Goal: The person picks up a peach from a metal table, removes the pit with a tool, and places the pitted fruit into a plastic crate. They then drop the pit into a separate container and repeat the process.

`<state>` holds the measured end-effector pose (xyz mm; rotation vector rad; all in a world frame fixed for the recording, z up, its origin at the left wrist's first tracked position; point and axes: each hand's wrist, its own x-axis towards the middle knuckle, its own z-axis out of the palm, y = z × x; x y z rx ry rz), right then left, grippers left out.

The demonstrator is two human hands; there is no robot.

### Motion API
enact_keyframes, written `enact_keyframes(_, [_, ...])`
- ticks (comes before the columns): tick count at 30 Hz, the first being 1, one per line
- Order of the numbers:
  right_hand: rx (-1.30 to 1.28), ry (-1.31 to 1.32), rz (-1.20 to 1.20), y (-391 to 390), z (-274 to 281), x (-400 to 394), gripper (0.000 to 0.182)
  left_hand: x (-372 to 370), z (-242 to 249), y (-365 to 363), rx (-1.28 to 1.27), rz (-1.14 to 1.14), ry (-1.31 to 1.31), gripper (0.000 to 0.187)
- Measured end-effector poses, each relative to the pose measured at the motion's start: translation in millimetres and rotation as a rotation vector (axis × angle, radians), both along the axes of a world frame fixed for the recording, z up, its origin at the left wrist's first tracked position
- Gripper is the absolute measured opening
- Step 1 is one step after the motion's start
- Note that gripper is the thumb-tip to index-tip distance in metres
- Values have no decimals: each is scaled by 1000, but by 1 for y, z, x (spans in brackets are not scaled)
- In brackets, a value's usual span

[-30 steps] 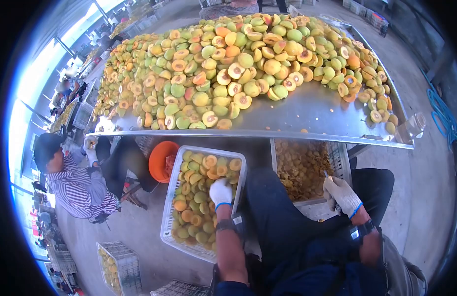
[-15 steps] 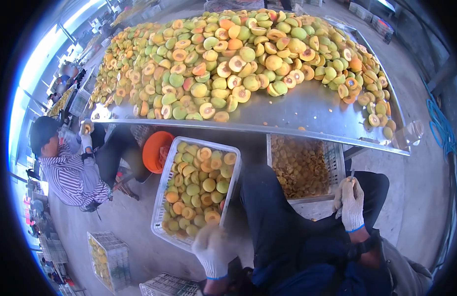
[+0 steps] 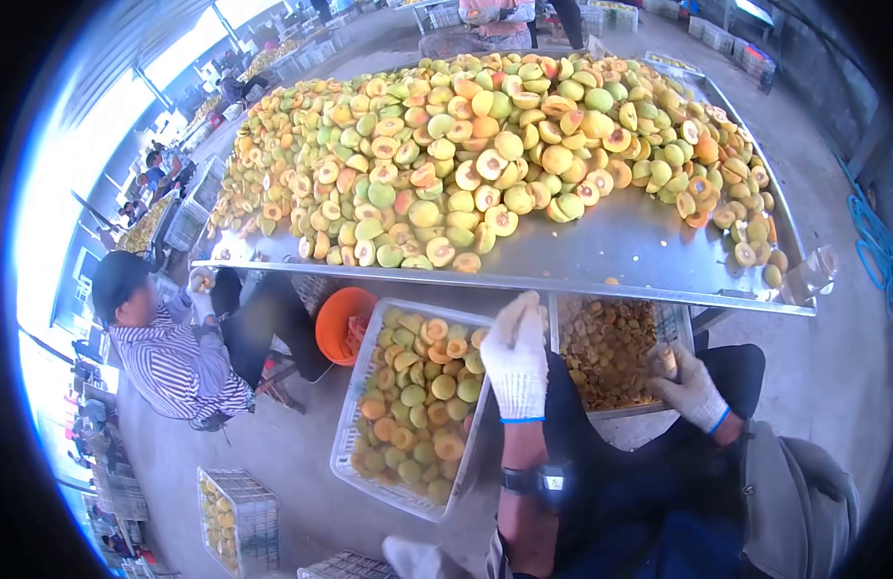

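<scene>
- Fingers of my left hand [image 3: 517,359], in a white knit glove, are extended and held together, empty, raised toward the near edge of the tabletop [image 3: 610,241].
- Right hand [image 3: 692,386], also gloved, has its fingers curled around a small object at the crate of pits [image 3: 610,352]; I cannot tell whether it is a tool or a pit.
- Between my knees and the tabletop sit two white plastic crates: the pit crate on my right, and the crate of pitted halves [image 3: 417,405] on my left, about full.
- An orange bucket [image 3: 342,323] stands just beside that left crate.
- Peach halves [image 3: 485,145] lie heaped across the tabletop, nearest ones at the front edge, just beyond my left hand.
- Judgement: each half is light, firm-skinned but soft and wet on the cut face, so likely slippery and easily bruised; best taken by the rounded skin side.
- A co-worker in a striped shirt [image 3: 181,362] sits at the far left corner, holding a fruit.
</scene>
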<state>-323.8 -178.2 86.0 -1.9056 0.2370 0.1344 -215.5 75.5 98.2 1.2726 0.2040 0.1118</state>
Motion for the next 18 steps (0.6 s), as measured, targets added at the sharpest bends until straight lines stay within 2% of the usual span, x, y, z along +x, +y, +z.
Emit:
enact_keyframes(1, [-212,-139,70,-10,-6,4,33,-1,-16,-2,15,17,72,29])
enact_keyframes(3, [-267,-140,60,-28,8,23,39,0,-27,-1,169,35,178,28])
enact_keyframes(4, [-367,-174,51,-42,10,32,37,11,-69,4,43,85,39,26])
enact_keyframes(5, [-469,-205,44,-55,16,41,36,22,-65,3,110,154,60,26])
enact_keyframes(7, [-477,-162,-27,-70,29,67,34,58,-79,10,369,239,-132,24])
enact_keyframes(9, [-552,-107,-94,-88,21,94,36,95,-45,8,559,287,-200,23])
enact_keyframes(10, [-562,-177,-120,-98,6,107,36,113,-25,9,672,248,-191,31])
enact_keyframes(11, [-567,-183,-132,-101,7,118,36,141,-34,12,761,290,-222,38])
enact_keyframes(13, [-164,4,-209,-97,17,146,38,188,-38,11,817,358,-223,49])
enact_keyframes(14, [-169,0,-226,-103,9,162,38,208,-44,12,809,345,-233,49])
enact_keyframes(16, [-238,-196,-300,-118,-10,203,36,248,-56,14,1015,394,-208,60])
enact_keyframes(18, [-338,-245,-358,-130,-4,241,37,280,-58,16,1095,391,-261,63])
